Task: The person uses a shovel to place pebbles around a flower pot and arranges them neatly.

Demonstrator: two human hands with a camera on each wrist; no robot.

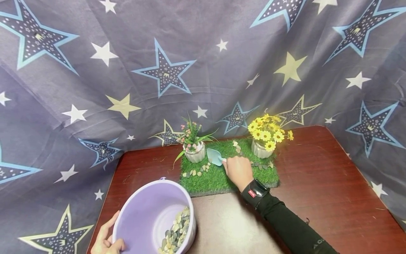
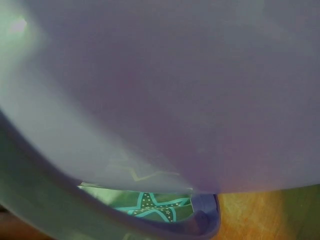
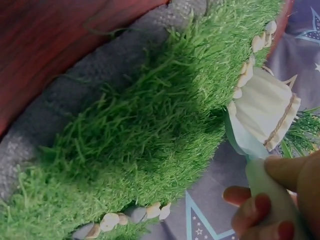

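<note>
In the head view my left hand [image 1: 109, 238] grips the rim of a purple bucket [image 1: 139, 208], which is tilted so that the pebbles [image 1: 177, 229] gather on its right side. My right hand [image 1: 239, 171] holds a small light-blue shovel [image 1: 214, 157] by its handle. The shovel's blade lies close beside the white pot [image 1: 195, 155] of pink flowers, over the artificial grass mat [image 1: 215, 181]. In the right wrist view, fingers [image 3: 285, 175] wrap the shovel handle [image 3: 267, 192]. The bucket's wall [image 2: 175, 90] fills most of the left wrist view, hiding the left hand's fingers.
A white pot [image 1: 261, 150] of yellow flowers [image 1: 269, 132] stands at the mat's right back. Rows of pebbles [image 1: 196, 171] lie on the grass around both pots. Everything is on a reddish-brown table [image 1: 317, 169], with a star-patterned curtain [image 1: 203, 70] behind.
</note>
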